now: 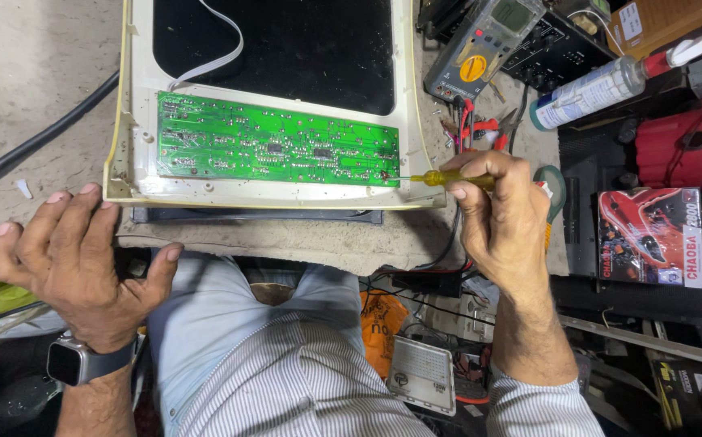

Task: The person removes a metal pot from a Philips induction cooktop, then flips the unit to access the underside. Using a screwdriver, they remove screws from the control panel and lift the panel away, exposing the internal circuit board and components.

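An electronics repair workshop: multimeter, spray can, bare circuit board.

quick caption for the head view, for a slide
Right hand sets a yellow-handled screwdriver at the corner of a green circuit board in a cream panel; left hand rests open.

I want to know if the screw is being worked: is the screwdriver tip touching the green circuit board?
Touching. The head view shows the screwdriver, held in the right hand, with its thin tip meeting the lower right corner of the green circuit board, no gap visible.
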